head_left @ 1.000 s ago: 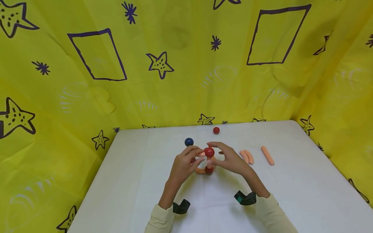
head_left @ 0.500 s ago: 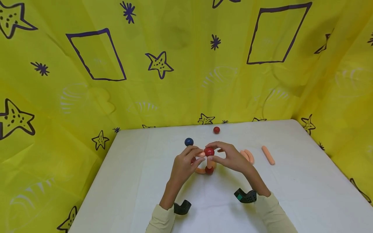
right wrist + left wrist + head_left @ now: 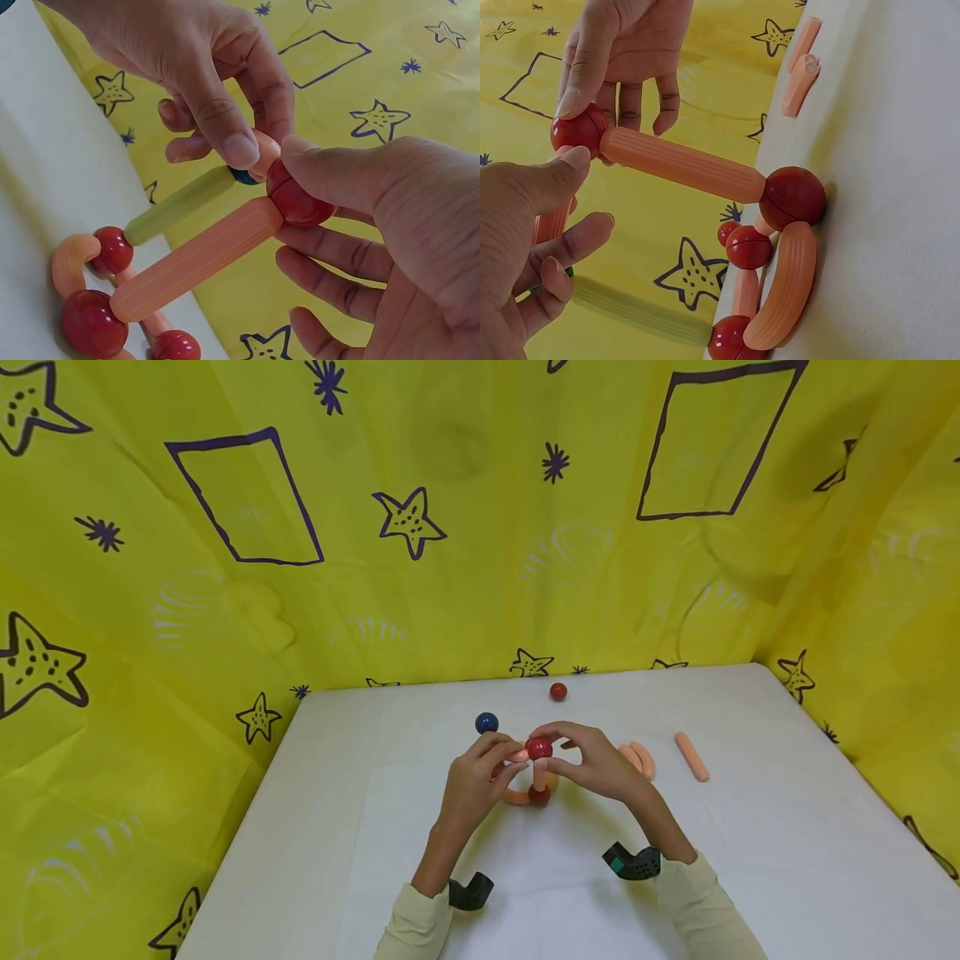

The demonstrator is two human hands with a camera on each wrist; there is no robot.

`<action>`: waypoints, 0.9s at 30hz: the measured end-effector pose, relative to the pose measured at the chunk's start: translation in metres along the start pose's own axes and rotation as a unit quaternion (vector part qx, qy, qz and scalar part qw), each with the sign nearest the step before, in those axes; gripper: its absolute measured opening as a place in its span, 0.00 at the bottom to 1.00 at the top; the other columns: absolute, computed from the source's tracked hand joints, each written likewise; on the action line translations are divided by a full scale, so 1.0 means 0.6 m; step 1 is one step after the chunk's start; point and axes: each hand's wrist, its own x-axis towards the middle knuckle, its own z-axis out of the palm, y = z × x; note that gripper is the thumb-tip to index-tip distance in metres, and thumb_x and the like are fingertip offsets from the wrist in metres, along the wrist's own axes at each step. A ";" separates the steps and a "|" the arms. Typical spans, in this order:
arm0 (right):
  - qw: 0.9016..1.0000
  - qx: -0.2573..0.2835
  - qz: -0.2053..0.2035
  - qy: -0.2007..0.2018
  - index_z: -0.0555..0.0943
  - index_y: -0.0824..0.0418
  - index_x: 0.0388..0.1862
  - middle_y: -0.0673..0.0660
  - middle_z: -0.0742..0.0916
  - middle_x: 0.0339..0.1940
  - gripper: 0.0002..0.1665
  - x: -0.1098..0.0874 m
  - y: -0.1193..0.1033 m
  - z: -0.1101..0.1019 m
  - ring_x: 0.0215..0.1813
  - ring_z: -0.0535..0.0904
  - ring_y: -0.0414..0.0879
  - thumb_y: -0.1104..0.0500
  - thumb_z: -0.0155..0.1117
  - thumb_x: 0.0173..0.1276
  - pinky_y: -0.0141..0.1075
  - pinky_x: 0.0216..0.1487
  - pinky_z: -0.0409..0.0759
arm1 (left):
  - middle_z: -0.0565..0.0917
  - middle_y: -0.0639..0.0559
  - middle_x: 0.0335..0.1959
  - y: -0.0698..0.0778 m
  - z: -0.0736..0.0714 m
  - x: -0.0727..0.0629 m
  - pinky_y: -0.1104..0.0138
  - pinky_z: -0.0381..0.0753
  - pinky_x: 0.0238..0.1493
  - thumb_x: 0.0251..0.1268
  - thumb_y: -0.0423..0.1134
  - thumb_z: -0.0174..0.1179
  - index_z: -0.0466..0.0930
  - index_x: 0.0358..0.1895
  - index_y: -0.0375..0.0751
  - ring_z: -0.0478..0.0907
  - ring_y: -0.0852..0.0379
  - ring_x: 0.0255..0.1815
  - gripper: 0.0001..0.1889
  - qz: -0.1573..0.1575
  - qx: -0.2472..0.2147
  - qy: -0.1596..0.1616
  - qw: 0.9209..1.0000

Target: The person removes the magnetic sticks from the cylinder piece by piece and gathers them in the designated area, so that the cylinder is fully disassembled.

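Observation:
A frame of magnetic-looking sticks and balls stands on the table. My right hand (image 3: 588, 762) pinches its upper red ball (image 3: 300, 193) between thumb and fingers. My left hand (image 3: 471, 783) pinches a short orange stick (image 3: 265, 153) that meets this ball from the left. A straight orange stick (image 3: 682, 165) runs down from the upper ball to a lower red ball (image 3: 793, 198). Behind it rises a green stick (image 3: 180, 204) with a dark blue ball (image 3: 244, 176) at its top, partly hidden by the left hand. A curved orange stick (image 3: 786, 289) links lower balls at the base.
A blue ball (image 3: 487, 722) and a red ball (image 3: 558, 692) lie beyond the hands on the white table (image 3: 360, 877). Right of the right hand are curved orange sticks (image 3: 641, 760) and a straight orange stick (image 3: 692, 757). A yellow patterned curtain (image 3: 465, 593) surrounds the table.
My right thumb and fingers have closed in on the upper red ball, after standing spread around it a second ago. My left hand keeps its pinch almost unmoved.

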 end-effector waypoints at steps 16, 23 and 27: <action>1.000 0.003 0.000 -0.005 0.78 0.57 0.58 0.52 0.85 0.54 0.22 0.000 0.001 0.003 0.54 0.79 0.49 0.55 0.67 0.67 0.54 0.52 0.79 | 0.82 0.52 0.42 -0.006 -0.009 -0.002 0.73 0.82 0.33 0.52 0.36 0.73 0.87 0.46 0.40 0.81 0.58 0.29 0.16 0.026 -0.032 -0.027 0.999; 1.000 0.016 0.009 -0.005 0.78 0.56 0.58 0.51 0.85 0.54 0.22 0.000 0.001 0.003 0.54 0.79 0.48 0.55 0.67 0.67 0.55 0.53 0.78 | 0.81 0.52 0.43 -0.014 -0.016 -0.001 0.78 0.78 0.33 0.57 0.38 0.71 0.87 0.45 0.41 0.82 0.58 0.28 0.13 0.050 -0.032 -0.046 0.997; 1.000 0.014 0.008 -0.007 0.77 0.56 0.59 0.52 0.85 0.55 0.21 0.000 0.005 0.003 0.54 0.79 0.48 0.56 0.66 0.67 0.54 0.53 0.79 | 0.81 0.52 0.43 -0.019 -0.017 -0.001 0.78 0.77 0.32 0.57 0.38 0.71 0.87 0.44 0.41 0.82 0.58 0.28 0.12 0.060 -0.025 -0.052 0.997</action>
